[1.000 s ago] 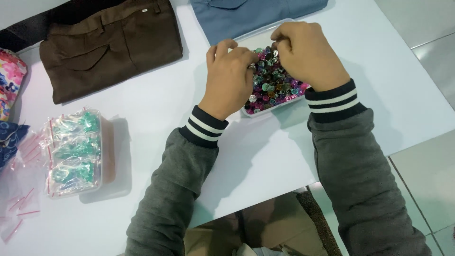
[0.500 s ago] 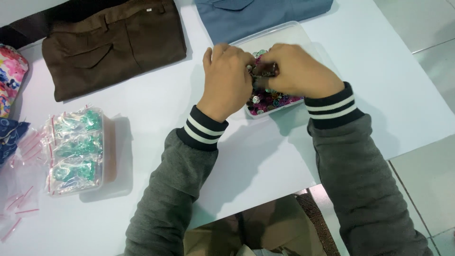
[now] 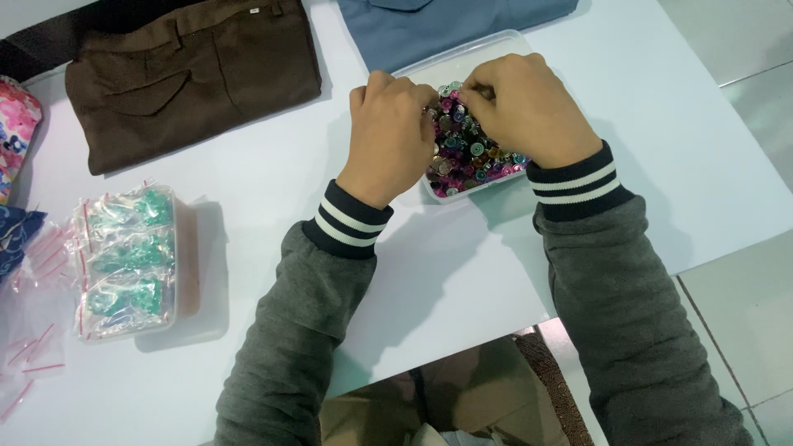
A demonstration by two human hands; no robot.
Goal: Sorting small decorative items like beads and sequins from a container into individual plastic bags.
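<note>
Head view: our left hand and right hand pinch among small buttons in a clear tray far on the desk; light, hard, slippery, so we'd grip them edgewise.

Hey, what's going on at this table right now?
A person in a grey sweater has both hands in a clear plastic tray filled with small colourful buttons. The left hand and right hand meet over the pile, fingertips together, seemingly picking at one piece, though which is hidden. Folded brown trousers and a blue garment lie beyond the tray. To the left sits a box of small bags with green items.
</note>
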